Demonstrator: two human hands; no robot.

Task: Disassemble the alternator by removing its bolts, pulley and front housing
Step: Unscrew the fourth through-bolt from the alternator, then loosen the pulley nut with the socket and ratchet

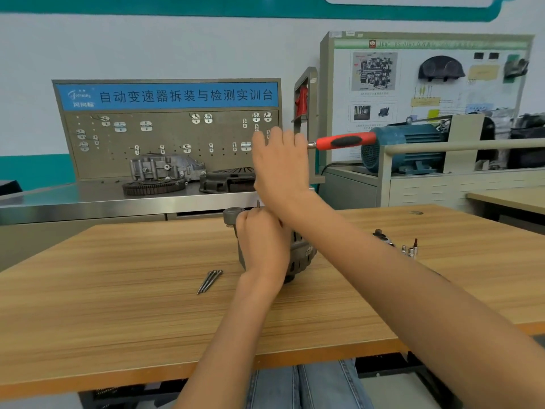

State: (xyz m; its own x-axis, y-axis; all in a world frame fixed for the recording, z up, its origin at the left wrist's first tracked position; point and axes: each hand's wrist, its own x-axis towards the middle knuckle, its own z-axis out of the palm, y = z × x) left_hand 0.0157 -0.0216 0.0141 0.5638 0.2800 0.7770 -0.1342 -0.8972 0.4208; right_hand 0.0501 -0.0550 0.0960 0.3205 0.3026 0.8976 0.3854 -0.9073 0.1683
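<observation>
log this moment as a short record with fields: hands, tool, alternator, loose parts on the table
left hand: grips the alternator from above, steadying it on the wooden table
right hand: raised above it, holds the red-handled tool
tool: handle points right; working end hidden behind the hand
long bolts: lying together on the table, left of the alternator
small sockets: standing to its right

blue motor (pixel 410 149), pegboard (pixel 165 143), flywheel (pixel 153 185), wood table (pixel 118 290)
</observation>
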